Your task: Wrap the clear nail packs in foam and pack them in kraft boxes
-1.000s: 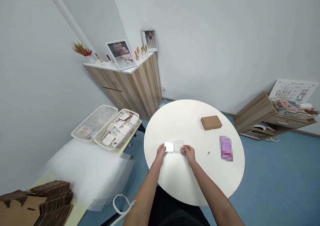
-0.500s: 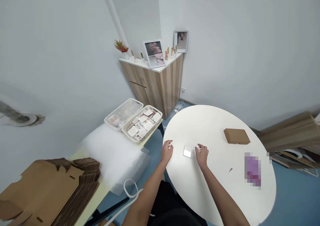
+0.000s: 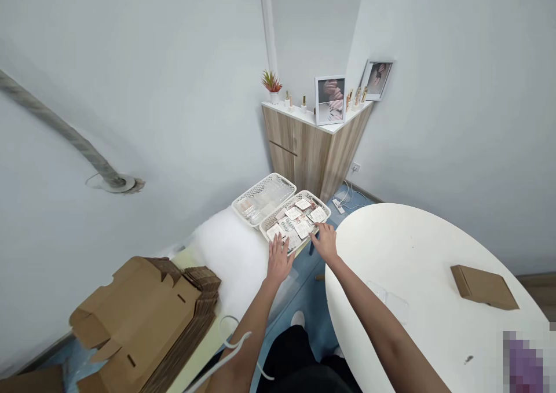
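left hand point(image 3: 278, 261) open, fingers spread, empty, just at near rim of white plastic basket point(image 3: 305, 194) of packaged cards point(image 3: 295, 224); right hand point(image 3: 325, 243) half open, fingertips at basket's right edge, no visible grip.

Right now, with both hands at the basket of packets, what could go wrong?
The right hand near the basket's rim could knock it off the table's end, spilling the loose packets. The white cord by the left forearm might snag on the flattened cardboard boxes.
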Demonstrator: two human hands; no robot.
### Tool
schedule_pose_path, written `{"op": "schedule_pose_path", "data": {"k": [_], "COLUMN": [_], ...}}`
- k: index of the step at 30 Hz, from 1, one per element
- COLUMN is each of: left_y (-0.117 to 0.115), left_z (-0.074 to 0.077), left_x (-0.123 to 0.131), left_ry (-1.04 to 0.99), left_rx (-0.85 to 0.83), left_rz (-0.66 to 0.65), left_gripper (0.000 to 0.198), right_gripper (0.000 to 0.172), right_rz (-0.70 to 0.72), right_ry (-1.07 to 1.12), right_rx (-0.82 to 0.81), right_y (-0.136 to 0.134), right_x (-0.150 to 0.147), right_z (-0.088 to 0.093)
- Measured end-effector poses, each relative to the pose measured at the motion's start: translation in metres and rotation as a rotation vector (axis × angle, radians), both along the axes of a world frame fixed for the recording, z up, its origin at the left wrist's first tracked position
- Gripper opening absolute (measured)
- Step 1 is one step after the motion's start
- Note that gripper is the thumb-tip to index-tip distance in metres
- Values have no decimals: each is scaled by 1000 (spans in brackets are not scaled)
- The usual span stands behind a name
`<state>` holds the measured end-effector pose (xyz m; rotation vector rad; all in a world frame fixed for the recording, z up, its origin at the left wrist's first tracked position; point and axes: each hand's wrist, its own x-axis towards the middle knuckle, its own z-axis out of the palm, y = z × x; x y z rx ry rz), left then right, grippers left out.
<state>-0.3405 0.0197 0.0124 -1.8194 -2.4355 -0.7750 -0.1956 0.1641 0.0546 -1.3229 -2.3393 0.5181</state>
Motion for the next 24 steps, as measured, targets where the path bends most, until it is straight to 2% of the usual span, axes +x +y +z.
{"op": "schedule_pose_path", "data": {"k": [3,6,9,12,15,19,22,24], "left_y": [0,0,-1,-1,-1,-1,-1,1], "left_z": [-8,-9,-9,-9,-11,-13,-11,-7], "left_x": [-3,-3,-3,-4,-4,-7,-9,-7], "left_ry": [28,41,54,65,73,59,23,-9], "left_rx": [-34,-45,-42,-38,-35,-21,-30,-31], "left_rz": [-13,-3,3,3,1,0,0,7], "left_gripper": [49,50,49,49,49,47,49,52], "right_gripper": [41,49,60,61,61,68,65,62], "right_rz": [51,76,57,28,12,-27,-81,-117], "right_ry": [-187,-366,-491,-533,-489,-264,-46,99], "right_rx": [-6,-59,-125,-176,-205,-226,-251,-248], "right_y": [7,15,20,22,20,22,30,36], "right_x": [-36,-64,-82,-91,-93,-84,-63,-38], "right_z": [4,-1,-9,-14,-11,-1,4,4]}}
